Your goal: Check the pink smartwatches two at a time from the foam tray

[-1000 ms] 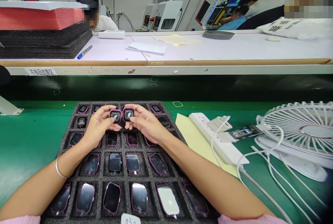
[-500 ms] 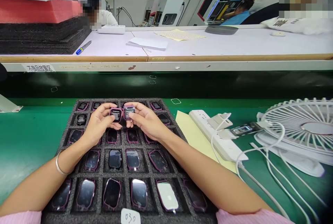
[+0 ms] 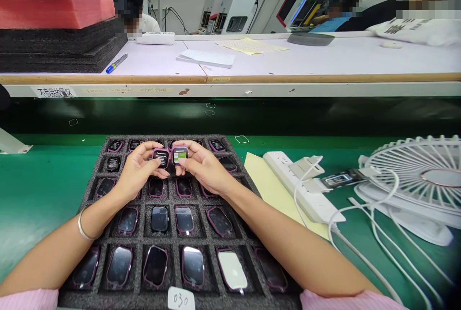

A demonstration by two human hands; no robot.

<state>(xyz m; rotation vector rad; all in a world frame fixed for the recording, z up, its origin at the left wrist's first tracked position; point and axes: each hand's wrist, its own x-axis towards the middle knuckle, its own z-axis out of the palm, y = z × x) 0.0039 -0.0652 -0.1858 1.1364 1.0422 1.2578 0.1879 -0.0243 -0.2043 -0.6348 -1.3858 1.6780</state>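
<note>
My left hand [image 3: 144, 163] is closed on a purple-framed smartwatch [image 3: 161, 156] whose dark screen shows white text, the thumb on its lower left. Close beside it, my right hand [image 3: 200, 163] grips another purple smartwatch [image 3: 179, 154], its screen lit with green and white, the thumb at its lower edge. Both watches are held above a dark foam tray [image 3: 139, 295]. Several more smartwatches lie face up in the tray's compartments, such as a black-screened one [image 3: 155, 266] and a pale-screened one [image 3: 232, 269]. My hands and forearms hide some compartments.
Right of the tray are a yellow sheet [image 3: 255, 170], a white power strip [image 3: 298, 187] with plugs and cables, and a white fan [image 3: 414, 170]. Behind runs a raised shelf [image 3: 259, 67] bearing stacked foam [image 3: 54, 45], a pen [image 3: 116, 64] and papers. People sit beyond.
The screen of the watch in my right hand has gone from white text on dark to a green and white display. Both hands keep their hold; the view has shifted slightly.
</note>
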